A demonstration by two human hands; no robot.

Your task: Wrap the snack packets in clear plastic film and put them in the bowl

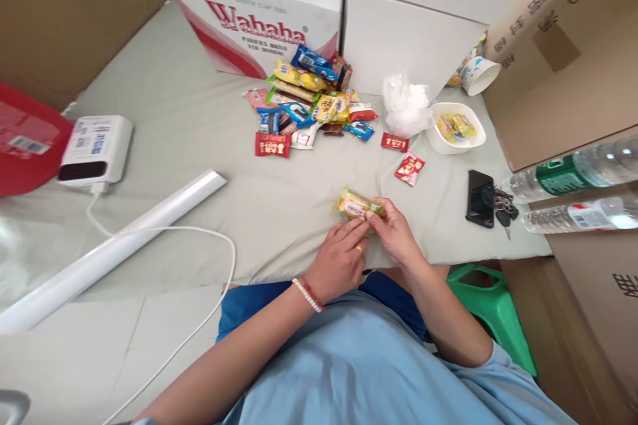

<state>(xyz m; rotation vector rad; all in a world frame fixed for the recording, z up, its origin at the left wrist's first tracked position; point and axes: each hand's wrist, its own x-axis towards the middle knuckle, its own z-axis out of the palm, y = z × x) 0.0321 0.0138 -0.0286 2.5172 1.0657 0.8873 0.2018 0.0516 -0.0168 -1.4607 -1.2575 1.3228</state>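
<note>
Both hands, left hand (pixel 339 259) and right hand (pixel 396 232), are gripping a yellow snack packet (pixel 355 204) over the bench (pixel 199 126). A snack pile (pixel 309 106) is sitting near a white bowl (pixel 456 139).

Yellow snack packet (pixel 355 204) with a white label patch, held between both hands. Left wrist: beaded bracelet (pixel 309 294), white and red. Shirt (pixel 379 365) pale blue. Table cover (pixel 199 119) grey-green. Heap of wrappers (pixel 306 106): blue, yellow, red, white. 2 red sachets (pixel 401 154) with pale print. White bowl (pixel 456 127) with yellow packets. Carton (pixel 249 13) white, red lettering and red swoosh. Phone (pixel 479 198) black. Stool (pixel 491 305) green. 2 clear bottles (pixel 573 196), 1 with green label, 1 with white and red label.
</note>
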